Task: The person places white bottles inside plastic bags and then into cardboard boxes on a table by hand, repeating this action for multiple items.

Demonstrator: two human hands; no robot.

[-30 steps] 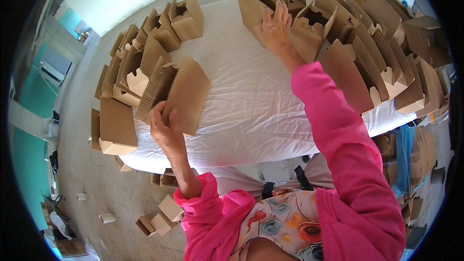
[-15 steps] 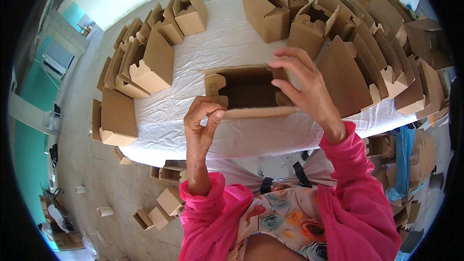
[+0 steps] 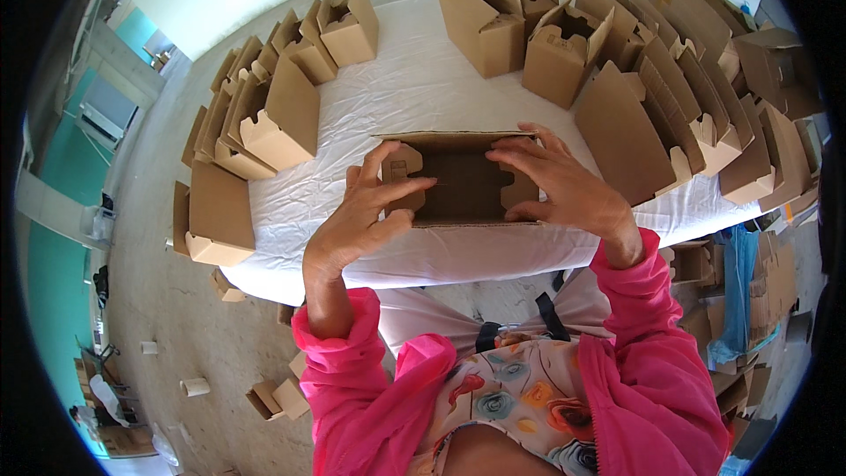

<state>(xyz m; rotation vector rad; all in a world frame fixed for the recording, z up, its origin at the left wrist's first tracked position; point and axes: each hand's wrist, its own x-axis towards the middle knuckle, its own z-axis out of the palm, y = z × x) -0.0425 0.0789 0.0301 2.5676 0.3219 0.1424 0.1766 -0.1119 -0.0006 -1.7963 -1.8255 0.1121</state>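
Note:
A brown cardboard box stands on the white-covered table in front of me, its top open and its inside dark. Short end flaps with notched edges fold inward at its left and right. My left hand is at the left end, fingers spread, touching the left flap. At the opposite end, my right hand has its fingers apart over the right flap. Neither hand is wrapped round anything.
Rows of open cardboard boxes flank the white cloth: one group of boxes at left, a larger one at right. More boxes lie on the floor. Blue plastic sheeting hangs at lower right.
My left hand has let go of the near edge and moved to the left flap, its fingers spreading. My right hand has lowered onto the right flap. The box has turned slightly.

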